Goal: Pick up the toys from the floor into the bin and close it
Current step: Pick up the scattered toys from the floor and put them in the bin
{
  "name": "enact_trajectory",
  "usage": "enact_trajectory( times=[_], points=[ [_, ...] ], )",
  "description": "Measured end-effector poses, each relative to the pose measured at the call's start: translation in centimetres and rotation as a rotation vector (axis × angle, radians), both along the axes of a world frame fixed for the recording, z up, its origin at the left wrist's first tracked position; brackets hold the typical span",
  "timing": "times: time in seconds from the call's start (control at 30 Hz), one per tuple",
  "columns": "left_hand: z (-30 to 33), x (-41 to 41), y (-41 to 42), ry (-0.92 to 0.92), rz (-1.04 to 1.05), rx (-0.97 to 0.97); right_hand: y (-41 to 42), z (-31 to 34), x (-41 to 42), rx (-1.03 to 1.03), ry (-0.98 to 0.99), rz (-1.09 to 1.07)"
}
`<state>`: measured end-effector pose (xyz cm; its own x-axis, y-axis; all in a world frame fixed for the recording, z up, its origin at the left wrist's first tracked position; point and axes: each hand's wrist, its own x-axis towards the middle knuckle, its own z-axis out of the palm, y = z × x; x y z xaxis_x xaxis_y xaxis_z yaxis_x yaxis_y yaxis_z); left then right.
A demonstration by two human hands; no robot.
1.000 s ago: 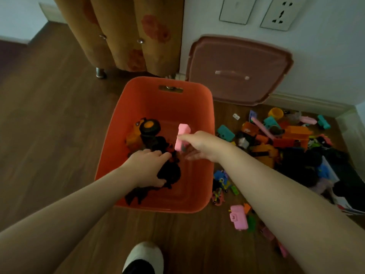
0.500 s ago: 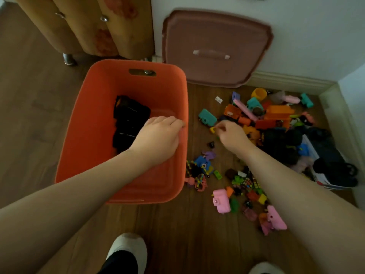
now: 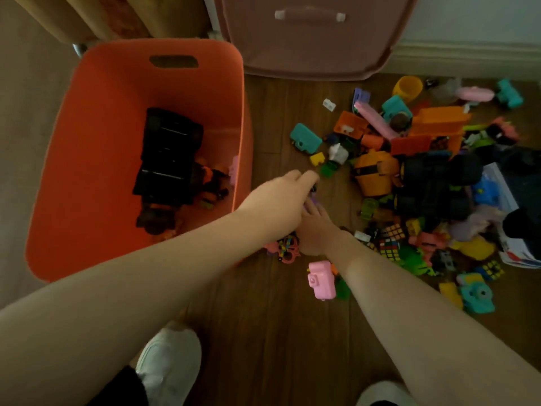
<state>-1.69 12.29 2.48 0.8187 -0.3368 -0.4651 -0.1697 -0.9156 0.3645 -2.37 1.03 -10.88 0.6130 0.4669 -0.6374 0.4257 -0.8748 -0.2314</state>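
Note:
The orange bin (image 3: 102, 127) stands open on the wooden floor at the left. Inside it lie a black toy (image 3: 169, 153), small orange pieces and a pink toy (image 3: 234, 168) against its right wall. Its brownish lid (image 3: 307, 45) leans on the wall behind. A heap of toys (image 3: 424, 177) covers the floor to the right. My left hand (image 3: 281, 197) reaches past the bin's right rim, fingers curled down over a small dark piece. My right hand (image 3: 313, 230) lies just below it, its fingers hidden under the left hand beside a small purple toy (image 3: 314, 201).
A pink camera toy (image 3: 321, 279) lies by my right forearm, with puzzle cubes (image 3: 389, 247) and a teal camera toy (image 3: 477, 297) further right. My white shoes (image 3: 169, 361) are at the bottom. A wooden cabinet (image 3: 117, 16) stands behind the bin, and a baseboard (image 3: 468, 60) runs along the wall.
The pink toy left my right hand and now lies in the bin. My left hand came out of the bin and crossed its right rim to the floor toys. My right hand moved nearer, under the left.

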Motion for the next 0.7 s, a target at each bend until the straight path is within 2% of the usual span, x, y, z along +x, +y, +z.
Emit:
enact_trajectory(
  times=[0.1, 0.2, 0.3, 0.37, 0.57, 0.7],
  points=[
    [-3.4, -1.6, -0.6, 0.17, 0.129, 0.111, -1.1, -0.8, -0.1, -0.063, -0.037, 0.029],
    [-6.5, -3.3, -1.4, 0.218, 0.077, 0.258, -2.9, -1.6, -0.5, -0.014, -0.14, -0.03],
    [-9.1, -3.7, -1.9, 0.273, 0.115, 0.226, -4.9, -1.6, -0.4, 0.035, -0.131, -0.178],
    [-10.3, -3.6, -1.7, 0.321, 0.154, 0.243, -6.1, -1.4, -0.2, 0.006, -0.154, -0.195],
    [-13.1, -4.5, -0.6, 0.334, 0.176, 0.352, -7.6, -1.1, -0.2, -0.083, -0.198, -0.321],
    [-14.0, -5.4, -0.6, 0.185, 0.205, 0.298, -7.5, -1.2, -0.4, -0.13, -0.167, -0.365]
  ],
)
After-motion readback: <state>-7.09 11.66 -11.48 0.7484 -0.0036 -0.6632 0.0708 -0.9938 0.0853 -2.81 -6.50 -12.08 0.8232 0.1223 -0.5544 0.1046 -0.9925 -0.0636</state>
